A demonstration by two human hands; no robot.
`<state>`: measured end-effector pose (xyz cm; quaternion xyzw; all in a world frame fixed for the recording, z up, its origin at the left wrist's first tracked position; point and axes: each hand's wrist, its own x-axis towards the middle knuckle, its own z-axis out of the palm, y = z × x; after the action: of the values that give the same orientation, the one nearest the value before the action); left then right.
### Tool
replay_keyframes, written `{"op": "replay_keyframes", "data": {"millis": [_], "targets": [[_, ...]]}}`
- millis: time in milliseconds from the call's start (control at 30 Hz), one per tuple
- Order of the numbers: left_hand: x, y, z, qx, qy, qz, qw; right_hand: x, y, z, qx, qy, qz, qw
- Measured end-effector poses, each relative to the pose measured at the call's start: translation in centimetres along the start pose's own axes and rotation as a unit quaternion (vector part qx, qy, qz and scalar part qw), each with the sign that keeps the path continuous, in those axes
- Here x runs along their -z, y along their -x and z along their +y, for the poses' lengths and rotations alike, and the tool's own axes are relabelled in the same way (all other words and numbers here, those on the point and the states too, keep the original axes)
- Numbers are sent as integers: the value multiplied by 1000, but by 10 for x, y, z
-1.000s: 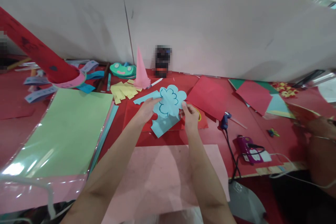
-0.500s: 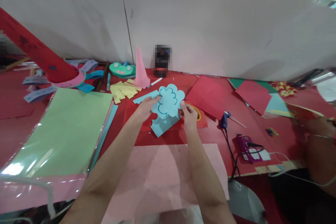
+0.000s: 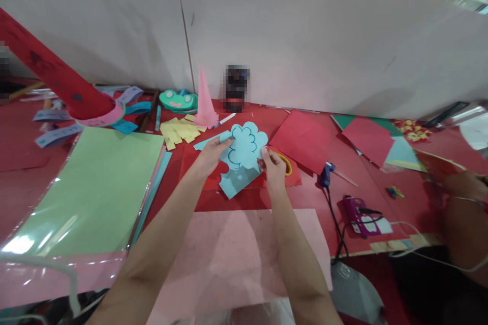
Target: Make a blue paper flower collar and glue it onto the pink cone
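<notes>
A light blue paper cut-out with a scalloped edge and darker curved lines is held up between both hands. My left hand pinches its left edge, thumb on top. At its lower right edge, the fingers of my right hand are closed on the paper. Below the cut-out lies a light blue offcut with a curved notch. Yellow-handled scissors show partly behind my right hand; their blades are hidden.
A pink paper cone and yellow strips stand beyond my left hand. Green sheets lie left. A glue gun, its cable and a purple power strip are right. Another person's hand is far right.
</notes>
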<state>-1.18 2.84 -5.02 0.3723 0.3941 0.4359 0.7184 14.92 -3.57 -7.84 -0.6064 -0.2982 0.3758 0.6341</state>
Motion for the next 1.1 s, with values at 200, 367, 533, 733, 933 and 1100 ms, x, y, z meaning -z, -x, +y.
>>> {"op": "replay_keyframes", "data": {"millis": [200,367,533,733,933,1100], "targets": [[5,-4,-4,-23,-20,-12,999,0,0,3,-2,-2,-7,1000],[8,-6,-5,-28,-46,-9,998,0,0,3,19,-14,-6,1000],[9,-7,-5,-48,-62,-15,997,0,2,-2,16,-2,-23,1000],[12,-10,-5,-75,-78,-33,994,1,1,-1,3,-21,-28,999],[20,-10,1,-161,-200,-144,956,3,-1,-1,-33,-96,-16,995],[20,-17,-7,-186,-237,-91,949,5,-2,3,20,-45,8,999]]}}
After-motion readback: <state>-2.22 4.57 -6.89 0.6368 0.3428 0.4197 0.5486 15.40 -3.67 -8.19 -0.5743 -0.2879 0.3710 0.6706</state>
